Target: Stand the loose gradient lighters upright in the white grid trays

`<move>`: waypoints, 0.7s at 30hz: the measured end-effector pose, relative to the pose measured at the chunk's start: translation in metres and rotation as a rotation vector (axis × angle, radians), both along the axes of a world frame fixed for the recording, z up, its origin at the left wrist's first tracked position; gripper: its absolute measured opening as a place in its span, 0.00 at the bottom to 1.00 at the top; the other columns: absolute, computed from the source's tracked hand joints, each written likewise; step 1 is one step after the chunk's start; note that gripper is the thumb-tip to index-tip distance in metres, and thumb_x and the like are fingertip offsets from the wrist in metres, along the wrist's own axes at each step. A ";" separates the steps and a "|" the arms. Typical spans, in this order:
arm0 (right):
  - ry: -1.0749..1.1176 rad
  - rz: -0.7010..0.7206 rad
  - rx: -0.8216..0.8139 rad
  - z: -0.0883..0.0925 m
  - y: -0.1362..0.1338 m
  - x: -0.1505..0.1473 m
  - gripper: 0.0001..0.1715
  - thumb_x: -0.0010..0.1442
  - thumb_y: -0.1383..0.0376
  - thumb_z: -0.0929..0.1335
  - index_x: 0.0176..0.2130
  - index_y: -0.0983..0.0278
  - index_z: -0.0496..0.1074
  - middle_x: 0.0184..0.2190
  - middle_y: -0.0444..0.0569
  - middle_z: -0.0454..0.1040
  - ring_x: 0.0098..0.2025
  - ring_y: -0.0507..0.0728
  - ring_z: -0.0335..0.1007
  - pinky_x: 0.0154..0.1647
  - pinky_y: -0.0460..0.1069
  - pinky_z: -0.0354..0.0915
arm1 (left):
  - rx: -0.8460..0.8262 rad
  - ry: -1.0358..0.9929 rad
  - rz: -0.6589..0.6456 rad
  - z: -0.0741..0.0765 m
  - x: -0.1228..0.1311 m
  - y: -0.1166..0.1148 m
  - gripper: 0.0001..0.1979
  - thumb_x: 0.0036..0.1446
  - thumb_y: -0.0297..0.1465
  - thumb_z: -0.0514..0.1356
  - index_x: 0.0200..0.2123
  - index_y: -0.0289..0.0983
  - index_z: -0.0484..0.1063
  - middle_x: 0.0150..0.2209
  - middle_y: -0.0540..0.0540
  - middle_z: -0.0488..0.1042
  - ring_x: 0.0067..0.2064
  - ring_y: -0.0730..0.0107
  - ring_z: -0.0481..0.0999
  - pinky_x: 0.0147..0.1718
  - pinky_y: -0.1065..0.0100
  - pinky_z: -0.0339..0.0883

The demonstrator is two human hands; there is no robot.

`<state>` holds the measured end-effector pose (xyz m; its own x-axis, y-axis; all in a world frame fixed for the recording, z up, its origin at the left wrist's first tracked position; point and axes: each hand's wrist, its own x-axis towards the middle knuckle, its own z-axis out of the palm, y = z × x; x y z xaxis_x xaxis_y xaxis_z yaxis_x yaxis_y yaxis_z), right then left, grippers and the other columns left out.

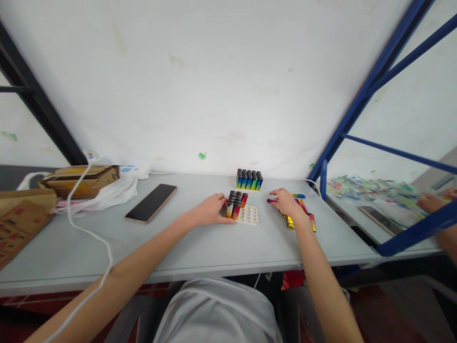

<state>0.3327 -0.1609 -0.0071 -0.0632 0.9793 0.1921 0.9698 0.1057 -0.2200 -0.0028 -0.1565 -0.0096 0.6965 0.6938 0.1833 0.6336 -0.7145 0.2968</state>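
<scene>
My left hand [213, 209] is at the left end of a white tray with round holes [251, 216], thumb at the front and fingers behind, gripping around its filled end. Small red-and-yellow cylinders with black tops [235, 209] stand upright there; their exact kind is unclear. The tray's right part shows bare holes. Farther right, my right hand [285, 202] reaches over loose coloured cylinders [291, 221] in gold, red and blue. A purple cylinder [271, 200] pokes out at its curled fingertips and appears pinched there. The hand hides part of the pile.
Behind the tray stands a full block of blue-green-yellow cylinders [249, 180]. A phone [152, 203] lies to the left. Cardboard boxes [80, 181], a plastic bag [117, 193] and a white cable [96, 236] occupy the far left. A blue metal frame [352, 119] rises at right.
</scene>
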 end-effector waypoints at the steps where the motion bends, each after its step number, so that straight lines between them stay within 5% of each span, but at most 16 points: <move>1: 0.009 -0.011 0.006 -0.001 0.001 0.001 0.20 0.60 0.71 0.74 0.53 0.69 0.80 0.53 0.62 0.80 0.49 0.60 0.80 0.58 0.52 0.68 | 0.002 0.001 0.003 0.000 0.000 0.000 0.33 0.54 0.62 0.63 0.42 0.36 0.74 0.45 0.38 0.74 0.48 0.48 0.75 0.50 0.55 0.69; 7: 0.128 0.022 0.011 -0.004 0.005 0.004 0.06 0.61 0.66 0.73 0.38 0.66 0.81 0.40 0.59 0.84 0.46 0.65 0.81 0.53 0.55 0.70 | 0.001 -0.019 -0.002 -0.001 0.000 0.001 0.34 0.53 0.63 0.63 0.42 0.36 0.75 0.44 0.38 0.74 0.47 0.48 0.75 0.49 0.55 0.70; 11: 0.529 0.106 0.181 -0.004 0.005 -0.005 0.15 0.65 0.56 0.70 0.47 0.62 0.72 0.40 0.53 0.84 0.42 0.61 0.81 0.47 0.55 0.72 | 0.004 -0.033 -0.011 -0.001 -0.001 0.000 0.35 0.53 0.63 0.62 0.43 0.36 0.75 0.44 0.38 0.74 0.47 0.48 0.75 0.50 0.54 0.70; 14: 0.831 0.234 0.149 0.000 0.002 -0.017 0.22 0.67 0.47 0.67 0.50 0.59 0.65 0.32 0.45 0.80 0.32 0.58 0.78 0.37 0.52 0.71 | 0.001 -0.022 -0.006 0.000 -0.001 -0.001 0.34 0.54 0.63 0.63 0.43 0.36 0.75 0.44 0.38 0.74 0.47 0.48 0.75 0.50 0.54 0.69; 21: 0.870 0.347 0.148 0.020 -0.016 -0.047 0.24 0.69 0.43 0.64 0.53 0.57 0.64 0.24 0.37 0.66 0.25 0.53 0.66 0.29 0.48 0.65 | 0.007 0.002 -0.004 -0.001 0.000 0.000 0.34 0.55 0.62 0.63 0.44 0.35 0.74 0.45 0.39 0.74 0.47 0.49 0.75 0.50 0.56 0.69</move>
<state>0.2853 -0.1766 0.0131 -0.1224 0.8945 0.4300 0.3809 0.4424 -0.8119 -0.0032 -0.1564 -0.0107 0.6996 0.6896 0.1868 0.6311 -0.7191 0.2909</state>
